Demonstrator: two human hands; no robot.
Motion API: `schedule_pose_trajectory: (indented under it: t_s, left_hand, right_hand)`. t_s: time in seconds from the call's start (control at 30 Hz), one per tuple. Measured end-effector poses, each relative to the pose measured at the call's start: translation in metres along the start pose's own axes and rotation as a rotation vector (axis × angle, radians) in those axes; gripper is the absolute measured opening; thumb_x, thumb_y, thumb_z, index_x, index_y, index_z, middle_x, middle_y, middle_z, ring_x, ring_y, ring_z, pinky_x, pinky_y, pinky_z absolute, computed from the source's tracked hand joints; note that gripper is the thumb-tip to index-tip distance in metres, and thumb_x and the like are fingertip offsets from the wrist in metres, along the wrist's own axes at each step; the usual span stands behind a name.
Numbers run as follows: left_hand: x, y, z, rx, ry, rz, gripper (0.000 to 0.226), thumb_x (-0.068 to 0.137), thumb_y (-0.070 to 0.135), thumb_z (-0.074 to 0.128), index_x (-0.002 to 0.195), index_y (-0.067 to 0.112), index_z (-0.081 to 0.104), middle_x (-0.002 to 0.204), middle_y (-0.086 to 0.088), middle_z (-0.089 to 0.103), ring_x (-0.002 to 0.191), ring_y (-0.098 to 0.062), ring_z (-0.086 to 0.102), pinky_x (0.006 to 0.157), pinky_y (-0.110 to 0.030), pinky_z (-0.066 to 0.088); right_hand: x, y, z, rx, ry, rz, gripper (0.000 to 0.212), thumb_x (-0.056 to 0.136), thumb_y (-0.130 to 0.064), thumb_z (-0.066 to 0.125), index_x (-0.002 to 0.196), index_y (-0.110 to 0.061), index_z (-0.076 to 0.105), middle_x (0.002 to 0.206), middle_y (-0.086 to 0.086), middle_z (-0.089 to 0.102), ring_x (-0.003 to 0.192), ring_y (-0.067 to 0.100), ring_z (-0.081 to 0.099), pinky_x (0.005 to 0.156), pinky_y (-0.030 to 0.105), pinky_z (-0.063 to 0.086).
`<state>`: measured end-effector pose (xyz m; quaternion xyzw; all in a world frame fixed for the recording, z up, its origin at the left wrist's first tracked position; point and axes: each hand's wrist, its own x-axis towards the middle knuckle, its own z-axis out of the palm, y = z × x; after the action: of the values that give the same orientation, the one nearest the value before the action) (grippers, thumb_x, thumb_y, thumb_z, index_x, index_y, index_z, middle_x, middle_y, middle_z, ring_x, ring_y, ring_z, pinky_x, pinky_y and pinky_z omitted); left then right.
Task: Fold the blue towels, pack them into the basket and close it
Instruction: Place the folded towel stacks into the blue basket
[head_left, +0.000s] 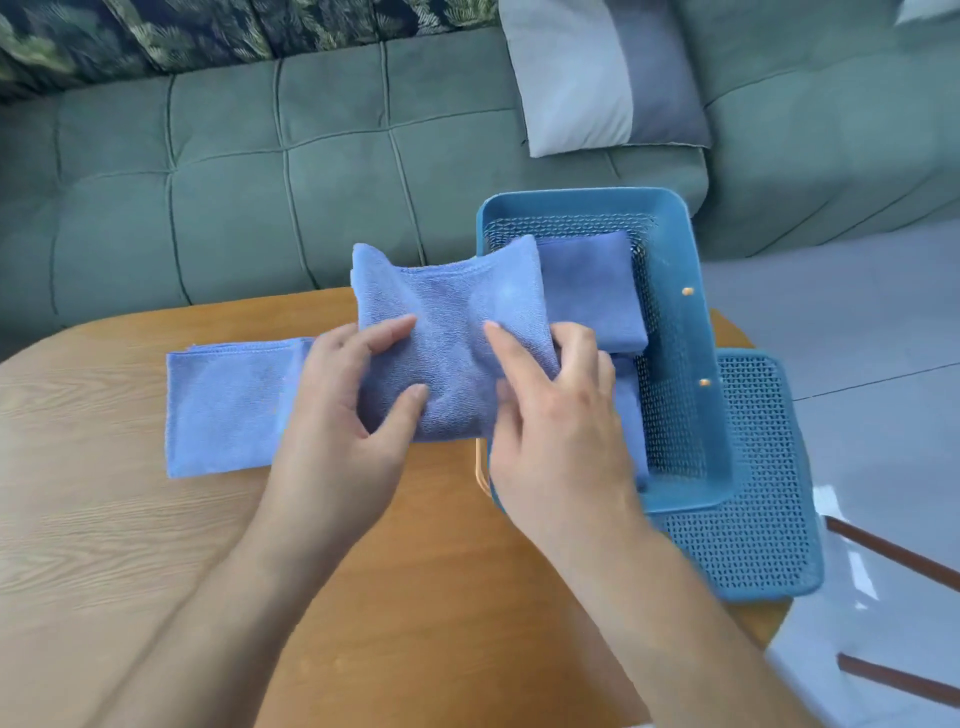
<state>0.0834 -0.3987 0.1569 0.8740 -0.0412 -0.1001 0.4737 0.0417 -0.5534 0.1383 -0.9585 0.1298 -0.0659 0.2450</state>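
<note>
The left hand (353, 400) is gripping the left edge of a folded towel (452, 332), with thumb and forefinger lying on its upper face and the other fingers hidden beneath the cloth. The right hand (558, 415) is gripping the same towel's right edge, its forefinger stretching straight across the top while the remaining fingers are curling round the side. Between them the folded towel is being held up off the wooden surface (130, 545), its far right corner overlapping the near-left rim of the basket (670, 208). A second towel (228, 410) is lying flat on the surface just left of the left hand, folded into a long strip. The basket is standing open at the right end of the surface, and a packed towel (592, 291) is lying inside at its far end (more blue cloth is showing in the nearer end, mostly hidden by the right hand). Its perforated lid (753, 499) is lying flat, touching the basket's right side and overhanging the surface's edge. A green sofa (234, 171) with a grey cushion (571, 78) is sitting beyond.
</note>
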Motion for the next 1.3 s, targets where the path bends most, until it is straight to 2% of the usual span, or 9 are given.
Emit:
schedule_pose_trajectory:
  t_s: [0.17, 0.37, 0.5, 0.63, 0.8, 0.97, 1.07, 1.2, 1.3]
  left_hand:
    - [-0.005, 0.023, 0.073, 0.254, -0.251, 0.044, 0.055, 0.094, 0.024, 0.068, 0.145, 0.024, 0.047, 0.139, 0.003, 0.040, 0.117, 0.001, 0.042, 0.094, 0.001, 0.026]
    - [-0.013, 0.020, 0.131, 0.577, -0.483, -0.067, 0.047, 0.097, 0.024, 0.060, 0.138, 0.012, 0.041, 0.138, -0.012, 0.030, 0.118, -0.029, 0.053, 0.097, -0.028, 0.037]
    - [-0.007, 0.009, 0.141, 0.910, -0.429, 0.129, 0.050, 0.065, 0.016, 0.085, 0.108, 0.004, 0.062, 0.154, -0.031, 0.028, 0.134, -0.048, 0.042, 0.109, -0.048, 0.040]
    - [0.007, 0.008, 0.145, 1.196, -0.529, 0.264, 0.076, 0.092, 0.037, 0.057, 0.152, 0.003, 0.027, 0.163, -0.018, 0.019, 0.151, -0.033, 0.018, 0.124, -0.043, 0.014]
    - [0.022, -0.003, 0.163, 1.293, -0.621, 0.240, 0.065, 0.101, 0.021, 0.040, 0.154, -0.004, 0.013, 0.158, -0.024, 0.026, 0.144, -0.033, 0.034, 0.121, -0.039, 0.024]
    - [0.038, 0.000, 0.169, 1.263, -0.615, 0.268, 0.044, 0.094, 0.021, 0.054, 0.134, 0.005, 0.043, 0.126, -0.009, 0.058, 0.115, -0.025, 0.060, 0.099, -0.034, 0.042]
    - [0.035, 0.002, 0.155, 1.192, -0.583, 0.336, 0.065, 0.087, 0.039, 0.064, 0.138, 0.004, 0.042, 0.134, -0.010, 0.055, 0.127, -0.026, 0.052, 0.116, -0.036, 0.028]
    - [0.027, 0.001, 0.107, 0.841, -0.222, 0.556, 0.064, 0.077, 0.029, 0.079, 0.131, 0.001, 0.059, 0.142, -0.013, 0.056, 0.140, -0.034, 0.043, 0.122, -0.045, 0.016]
    - [0.025, -0.011, 0.063, 0.685, -0.038, 0.482, 0.054, 0.085, 0.021, 0.074, 0.134, 0.004, 0.058, 0.143, -0.010, 0.055, 0.141, -0.032, 0.042, 0.122, -0.044, 0.015]
  right_hand:
    - [-0.016, 0.077, -0.032, -0.138, -0.110, 0.114, 0.050, 0.090, -0.017, 0.067, 0.139, -0.019, 0.059, 0.121, 0.013, 0.048, 0.102, 0.036, 0.051, 0.087, 0.050, 0.052]
    - [-0.024, 0.117, -0.022, -0.178, -0.480, 0.222, 0.044, 0.097, -0.024, 0.060, 0.140, -0.018, 0.051, 0.122, 0.007, 0.038, 0.117, 0.030, 0.043, 0.097, 0.044, 0.047]
    - [-0.010, 0.106, -0.017, -0.422, -0.346, 0.185, 0.036, 0.091, -0.020, 0.065, 0.127, -0.016, 0.062, 0.150, 0.017, 0.034, 0.134, 0.040, 0.037, 0.105, 0.044, 0.040]
    - [0.007, 0.092, -0.010, -0.312, -0.606, 0.081, 0.071, 0.096, -0.019, 0.060, 0.157, -0.027, 0.024, 0.162, 0.016, 0.009, 0.148, 0.037, 0.017, 0.116, 0.042, 0.029]
    - [0.012, 0.102, 0.023, -0.346, -0.779, 0.183, 0.097, 0.090, -0.027, 0.072, 0.160, -0.035, 0.006, 0.163, 0.018, -0.005, 0.147, 0.041, 0.012, 0.115, 0.045, 0.033]
    - [0.011, 0.107, 0.036, -0.352, -0.708, 0.173, 0.100, 0.084, -0.022, 0.077, 0.158, -0.038, 0.011, 0.159, 0.017, 0.004, 0.141, 0.039, 0.020, 0.113, 0.042, 0.038]
    - [0.006, 0.106, 0.016, -0.303, -0.640, 0.142, 0.087, 0.088, -0.023, 0.073, 0.157, -0.033, 0.021, 0.155, 0.012, 0.020, 0.139, 0.032, 0.028, 0.104, 0.040, 0.045]
    - [0.005, 0.069, -0.011, -0.232, -0.375, 0.062, 0.061, 0.097, -0.015, 0.056, 0.153, -0.025, 0.035, 0.137, 0.008, 0.045, 0.124, 0.029, 0.048, 0.095, 0.041, 0.047]
    - [0.008, 0.016, -0.016, -0.157, -0.249, -0.057, 0.057, 0.088, -0.007, 0.064, 0.142, -0.017, 0.052, 0.119, 0.010, 0.057, 0.103, 0.032, 0.058, 0.077, 0.043, 0.049]
